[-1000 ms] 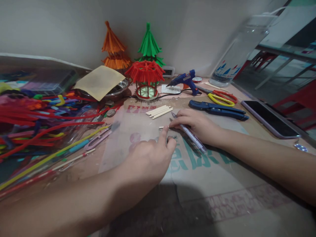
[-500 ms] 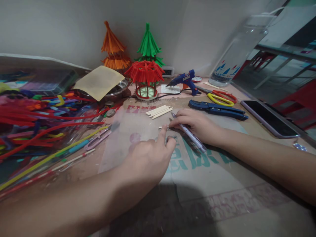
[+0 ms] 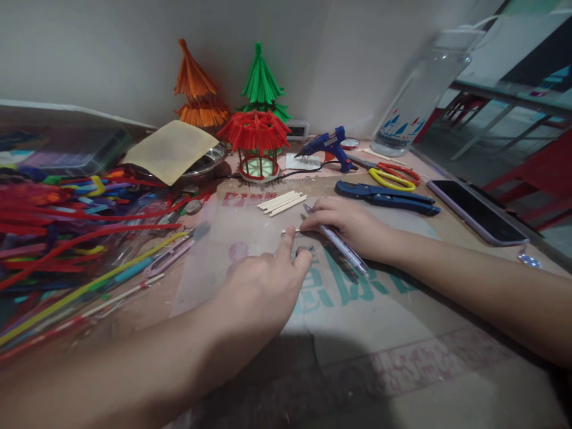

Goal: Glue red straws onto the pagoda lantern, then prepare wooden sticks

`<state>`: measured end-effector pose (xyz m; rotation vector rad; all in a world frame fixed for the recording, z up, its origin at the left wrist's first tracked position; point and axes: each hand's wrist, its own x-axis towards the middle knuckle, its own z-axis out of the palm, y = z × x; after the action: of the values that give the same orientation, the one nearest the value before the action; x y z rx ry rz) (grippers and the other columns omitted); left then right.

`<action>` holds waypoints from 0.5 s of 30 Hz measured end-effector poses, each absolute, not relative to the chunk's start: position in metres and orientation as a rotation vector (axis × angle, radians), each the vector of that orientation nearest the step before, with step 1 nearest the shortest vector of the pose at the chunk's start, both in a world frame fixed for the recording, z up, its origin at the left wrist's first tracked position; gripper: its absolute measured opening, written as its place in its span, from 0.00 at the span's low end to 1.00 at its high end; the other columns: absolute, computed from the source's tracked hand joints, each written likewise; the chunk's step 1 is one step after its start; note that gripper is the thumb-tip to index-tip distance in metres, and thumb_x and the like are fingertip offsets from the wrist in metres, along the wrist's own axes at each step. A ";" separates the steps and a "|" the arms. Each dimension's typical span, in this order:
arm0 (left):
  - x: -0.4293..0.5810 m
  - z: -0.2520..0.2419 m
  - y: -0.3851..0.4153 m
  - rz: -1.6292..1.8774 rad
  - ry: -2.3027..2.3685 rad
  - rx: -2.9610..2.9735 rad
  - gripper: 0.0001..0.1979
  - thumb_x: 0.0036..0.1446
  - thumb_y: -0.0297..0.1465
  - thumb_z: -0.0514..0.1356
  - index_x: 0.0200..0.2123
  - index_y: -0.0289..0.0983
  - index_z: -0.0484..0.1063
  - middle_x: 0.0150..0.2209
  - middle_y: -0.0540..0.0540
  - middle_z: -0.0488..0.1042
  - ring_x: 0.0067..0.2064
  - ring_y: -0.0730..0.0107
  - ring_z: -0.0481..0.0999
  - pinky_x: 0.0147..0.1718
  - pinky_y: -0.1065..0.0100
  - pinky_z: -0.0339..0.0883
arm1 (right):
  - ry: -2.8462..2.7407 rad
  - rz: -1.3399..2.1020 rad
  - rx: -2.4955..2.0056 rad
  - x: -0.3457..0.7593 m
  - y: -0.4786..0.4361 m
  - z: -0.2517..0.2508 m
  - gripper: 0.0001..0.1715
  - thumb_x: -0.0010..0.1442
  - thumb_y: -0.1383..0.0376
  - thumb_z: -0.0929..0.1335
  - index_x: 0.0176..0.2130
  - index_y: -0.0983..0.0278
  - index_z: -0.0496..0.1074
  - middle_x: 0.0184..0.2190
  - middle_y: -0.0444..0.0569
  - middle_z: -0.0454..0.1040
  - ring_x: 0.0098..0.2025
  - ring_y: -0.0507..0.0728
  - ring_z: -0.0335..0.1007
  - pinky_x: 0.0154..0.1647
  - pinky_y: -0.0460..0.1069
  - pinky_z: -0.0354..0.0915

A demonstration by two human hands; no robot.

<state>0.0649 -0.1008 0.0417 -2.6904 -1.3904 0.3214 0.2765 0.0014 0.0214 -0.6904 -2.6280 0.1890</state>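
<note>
My left hand point(image 3: 263, 286) presses its extended index fingertip on a short pale stick point(image 3: 284, 231) lying on the plastic bag point(image 3: 272, 322). On the right, my right hand point(image 3: 342, 223) has its fingertips at the stick's other end, with a purple pen point(image 3: 342, 249) held slanting across the hand. Just beyond my fingers lies a bundle of several pale sticks point(image 3: 282, 203). Behind them stands a small round frame with a red fuzzy roof point(image 3: 255, 132). An orange tiered roof point(image 3: 196, 80) and a green one point(image 3: 262, 77) stand against the wall.
Blue cutters point(image 3: 388, 198), scissors point(image 3: 393, 177), a blue glue gun point(image 3: 328, 145) and a phone point(image 3: 478, 211) lie at the right. A bottle point(image 3: 417, 98) stands behind. Colourful pipe cleaners point(image 3: 58, 223) pile up at the left, near a metal bowl point(image 3: 214, 161) under yellow paper point(image 3: 172, 149).
The whole view has shifted slightly, so everything sits a little further left. Both hands keep nearly the same place on the bag, around the short stick.
</note>
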 end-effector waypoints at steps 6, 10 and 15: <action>0.065 0.043 -0.100 0.357 -1.405 -2.678 0.22 0.65 0.21 0.49 0.58 0.39 0.69 0.73 0.30 0.53 0.34 0.59 0.85 0.30 0.60 0.78 | -2.521 0.175 -0.648 0.274 -0.006 0.025 0.13 0.71 0.59 0.66 0.44 0.64 0.77 0.37 0.52 0.77 0.39 0.58 0.70 0.41 0.51 0.64; 0.065 0.045 -0.100 0.373 -1.392 -2.682 0.23 0.64 0.20 0.49 0.59 0.39 0.68 0.73 0.29 0.53 0.33 0.56 0.85 0.29 0.56 0.79 | -2.325 0.441 -0.778 0.270 -0.023 0.034 0.10 0.69 0.63 0.64 0.46 0.62 0.74 0.39 0.50 0.78 0.37 0.55 0.73 0.39 0.49 0.66; 0.065 0.045 -0.098 0.412 -1.388 -2.694 0.25 0.64 0.20 0.47 0.60 0.38 0.67 0.73 0.28 0.50 0.35 0.55 0.85 0.31 0.54 0.80 | -2.094 0.707 -0.940 0.264 -0.030 0.034 0.08 0.62 0.63 0.69 0.36 0.60 0.64 0.28 0.41 0.70 0.26 0.50 0.64 0.27 0.45 0.61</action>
<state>0.0650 -0.0979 0.0448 -2.6941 -1.3883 0.4122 0.2638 -0.0298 0.0337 -0.9404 -2.0937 0.7069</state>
